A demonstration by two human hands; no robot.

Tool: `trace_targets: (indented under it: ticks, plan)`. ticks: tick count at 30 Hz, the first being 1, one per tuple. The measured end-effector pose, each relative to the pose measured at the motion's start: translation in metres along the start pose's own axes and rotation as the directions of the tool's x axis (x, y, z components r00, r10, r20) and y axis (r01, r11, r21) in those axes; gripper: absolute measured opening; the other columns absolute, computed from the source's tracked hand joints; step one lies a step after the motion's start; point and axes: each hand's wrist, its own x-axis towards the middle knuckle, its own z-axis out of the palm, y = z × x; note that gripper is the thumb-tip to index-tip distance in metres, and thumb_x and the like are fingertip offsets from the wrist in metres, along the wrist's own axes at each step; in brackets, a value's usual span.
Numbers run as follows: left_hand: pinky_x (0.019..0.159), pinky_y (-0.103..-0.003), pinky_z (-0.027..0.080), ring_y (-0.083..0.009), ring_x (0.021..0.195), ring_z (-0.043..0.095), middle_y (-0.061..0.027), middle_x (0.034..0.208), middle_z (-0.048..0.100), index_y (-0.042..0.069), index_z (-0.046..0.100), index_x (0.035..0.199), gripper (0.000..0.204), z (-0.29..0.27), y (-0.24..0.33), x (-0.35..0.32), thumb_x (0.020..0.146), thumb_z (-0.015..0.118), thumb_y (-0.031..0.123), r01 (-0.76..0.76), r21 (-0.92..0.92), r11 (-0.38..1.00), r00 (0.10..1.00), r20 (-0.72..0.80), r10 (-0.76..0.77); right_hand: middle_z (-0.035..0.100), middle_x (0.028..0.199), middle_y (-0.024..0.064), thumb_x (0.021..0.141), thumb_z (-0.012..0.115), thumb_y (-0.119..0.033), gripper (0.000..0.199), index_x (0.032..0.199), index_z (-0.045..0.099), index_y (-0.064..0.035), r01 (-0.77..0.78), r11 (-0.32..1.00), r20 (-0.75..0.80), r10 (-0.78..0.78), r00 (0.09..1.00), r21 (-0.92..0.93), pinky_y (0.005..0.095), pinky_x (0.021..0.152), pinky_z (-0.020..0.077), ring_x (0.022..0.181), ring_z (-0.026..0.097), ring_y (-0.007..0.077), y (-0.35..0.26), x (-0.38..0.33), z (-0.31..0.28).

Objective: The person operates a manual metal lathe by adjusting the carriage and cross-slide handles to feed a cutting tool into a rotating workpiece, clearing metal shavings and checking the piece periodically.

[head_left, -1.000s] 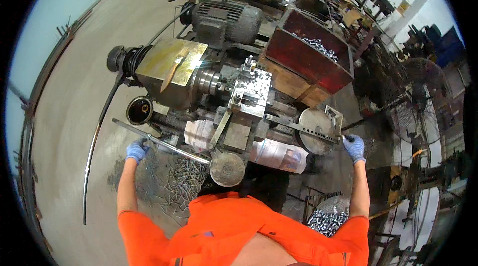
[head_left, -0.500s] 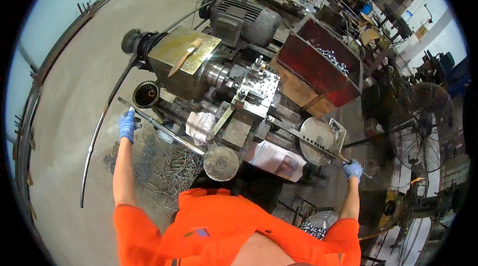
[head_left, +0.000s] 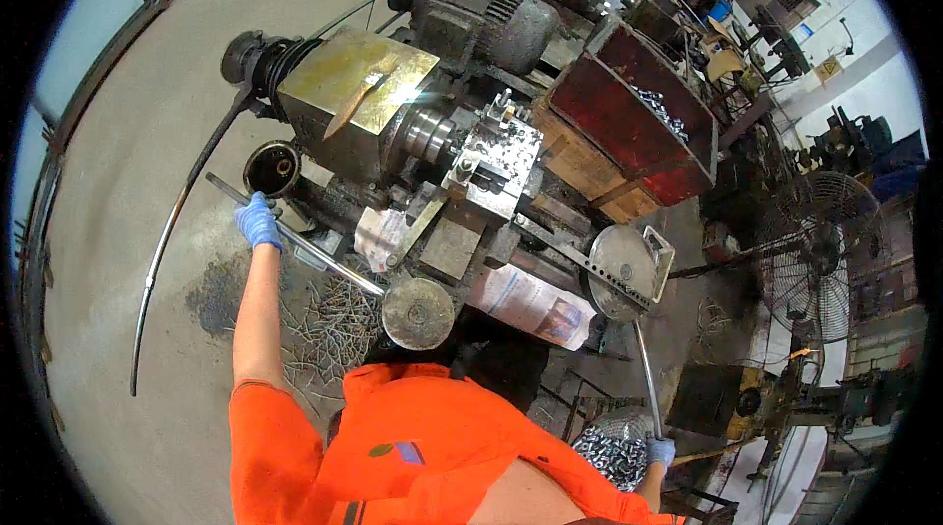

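Observation:
My left hand [head_left: 257, 221], in a blue glove, is closed around a long metal lever [head_left: 339, 268] near its outer end. That lever runs down to a round metal disc [head_left: 417, 314] on the front of a lathe-like machine [head_left: 496, 166]. At lower right, my gloved right hand [head_left: 661, 453] grips the end of a second lever [head_left: 646, 373]. This one slants up to a larger disc [head_left: 617, 275] with a perforated bar across it. The spindle chuck [head_left: 429, 135] faces the tool slide. Beside my right hand sits a basket of small shiny metal parts [head_left: 611, 456].
A red bin [head_left: 629, 122] with metal parts stands on wood behind the slide. An electric motor [head_left: 481, 19] is at the back. A brush [head_left: 359, 98] lies on the headstock. Metal shavings [head_left: 329, 324] cover the floor at left; a fan [head_left: 815, 255] stands at right.
My right hand has come down toward me, and its lever has swung from pointing right to pointing down. My left hand has shifted inward along its lever and wrapped round it.

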Motion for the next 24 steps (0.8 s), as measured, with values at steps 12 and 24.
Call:
trace_targets:
  ticks: [12,24]
  plan:
    - [0.038,-0.03,0.043,-0.0177,0.041,0.054,-0.0123,0.062,0.06,-0.003,0.052,0.082,0.013,-0.002,-0.005,0.01,0.08,0.054,0.009,-0.033,-0.015,0.999,0.999,-0.026,0.033,0.062,0.083,0.0271,0.066,0.064,-0.028,0.036,0.081,0.062,0.0045,-0.069,0.995,-0.036,0.072,0.997,0.073,0.0425,0.072,0.0475,0.084,0.061,0.0399,-0.025,-0.054,-0.006]
    - [0.038,-0.029,0.042,-0.0172,0.042,0.055,-0.0109,0.06,0.06,-0.004,0.056,0.081,0.016,-0.002,-0.004,0.0,0.082,0.056,0.012,0.052,-0.106,0.993,0.999,0.02,-0.05,0.061,0.09,0.0286,0.064,0.064,-0.028,0.04,0.087,0.063,0.0054,-0.084,0.996,0.02,0.084,0.996,0.011,0.0422,0.074,0.0474,0.089,0.06,0.0401,-0.025,-0.051,-0.006]
